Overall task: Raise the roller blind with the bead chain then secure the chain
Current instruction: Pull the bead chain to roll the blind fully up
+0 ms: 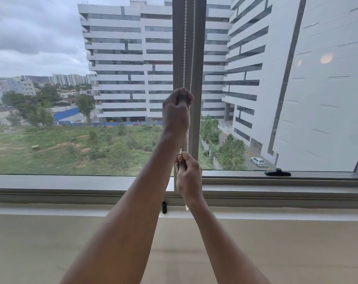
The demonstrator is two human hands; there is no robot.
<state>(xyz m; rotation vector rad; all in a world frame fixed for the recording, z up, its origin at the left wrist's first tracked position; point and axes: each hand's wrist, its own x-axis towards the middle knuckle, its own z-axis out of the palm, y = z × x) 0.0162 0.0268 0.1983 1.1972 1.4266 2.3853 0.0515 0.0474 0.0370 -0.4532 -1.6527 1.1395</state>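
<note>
A white bead chain (185, 48) hangs in two strands down the grey centre post (198, 58) of the window. My left hand (177, 111) is fisted on the chain at mid-height of the pane. Below it, my right hand (188, 173) pinches the chain just above the sill level. The chain's bottom loop (186, 208) shows under my right wrist. A small black chain clip (164, 207) sits on the frame below the post, left of the loop. The roller blind itself is out of view above; no fabric covers the glass.
A grey window frame (71, 191) runs across, with a pale ledge (51, 242) beneath it. A black window handle (277, 172) lies on the right pane's lower frame. Buildings and green ground lie outside.
</note>
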